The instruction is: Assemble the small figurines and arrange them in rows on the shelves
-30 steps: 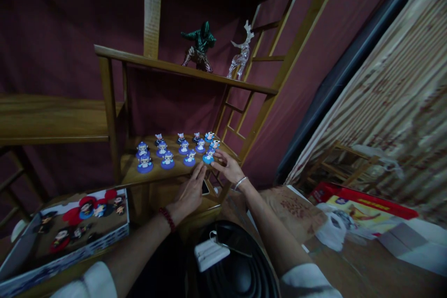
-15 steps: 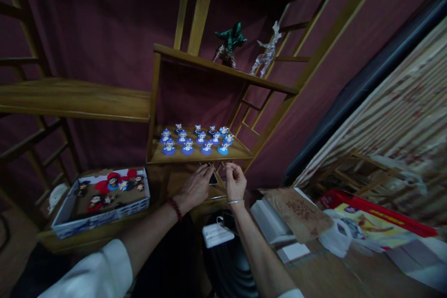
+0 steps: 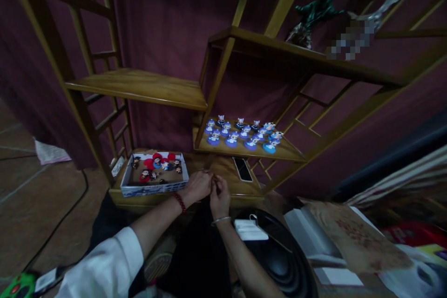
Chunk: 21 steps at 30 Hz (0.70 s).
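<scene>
My left hand (image 3: 200,185), with a red bead bracelet at the wrist, meets my right hand (image 3: 220,195) above the front of the lower wooden shelf (image 3: 223,167). The fingers of both hands are curled together at the tips; whatever they pinch is too small and dark to make out. Left of them sits an open box (image 3: 150,188) holding several small figurines with red and black parts. A phone (image 3: 242,169) lies on the shelf to the right. Several purple-and-blue figurines (image 3: 232,138) stand in rows on the shelf above.
A green figure (image 3: 316,11) stands on the upper shelf. Below right, a black round stool (image 3: 279,260) bears a white case (image 3: 250,230). Boxes and a brown paper bag (image 3: 352,233) are at the right. A cable (image 3: 66,214) crosses the floor at left.
The view has swung left, so the shelves appear further right. Both hands have moved left, away from the phone, and come together nearer the figurine box.
</scene>
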Tool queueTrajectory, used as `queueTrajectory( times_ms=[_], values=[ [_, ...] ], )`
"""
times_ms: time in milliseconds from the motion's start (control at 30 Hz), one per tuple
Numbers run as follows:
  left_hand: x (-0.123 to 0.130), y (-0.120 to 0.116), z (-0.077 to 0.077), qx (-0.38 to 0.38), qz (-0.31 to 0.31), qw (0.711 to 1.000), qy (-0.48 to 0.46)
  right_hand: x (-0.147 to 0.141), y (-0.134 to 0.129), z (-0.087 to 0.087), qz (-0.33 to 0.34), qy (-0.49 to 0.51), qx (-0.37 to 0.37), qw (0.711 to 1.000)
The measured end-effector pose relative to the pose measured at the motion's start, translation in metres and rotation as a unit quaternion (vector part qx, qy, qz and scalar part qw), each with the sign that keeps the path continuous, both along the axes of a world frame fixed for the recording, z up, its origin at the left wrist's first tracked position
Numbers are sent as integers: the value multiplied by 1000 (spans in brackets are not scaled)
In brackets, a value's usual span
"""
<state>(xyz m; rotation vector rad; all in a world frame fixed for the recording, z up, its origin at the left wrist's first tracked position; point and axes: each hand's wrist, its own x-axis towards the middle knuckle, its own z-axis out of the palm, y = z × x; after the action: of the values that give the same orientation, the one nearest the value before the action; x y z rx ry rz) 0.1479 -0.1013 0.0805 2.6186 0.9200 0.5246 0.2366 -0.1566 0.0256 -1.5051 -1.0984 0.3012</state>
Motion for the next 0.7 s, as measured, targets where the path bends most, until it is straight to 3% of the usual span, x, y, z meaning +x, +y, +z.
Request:
queueTrajectory(
  times_ms=[333, 567, 700],
  values=[
    [-77, 37, -26, -59, 114, 990, 58, -63, 46, -12, 123, -98, -74, 985],
    [-117, 79, -60, -117, 184, 968, 126, -87, 106, -23, 180, -240, -218, 929],
    [-132, 100, -77, -170, 225, 950, 131, -93, 136, -35, 195, -268, -270, 904]
  ],
)
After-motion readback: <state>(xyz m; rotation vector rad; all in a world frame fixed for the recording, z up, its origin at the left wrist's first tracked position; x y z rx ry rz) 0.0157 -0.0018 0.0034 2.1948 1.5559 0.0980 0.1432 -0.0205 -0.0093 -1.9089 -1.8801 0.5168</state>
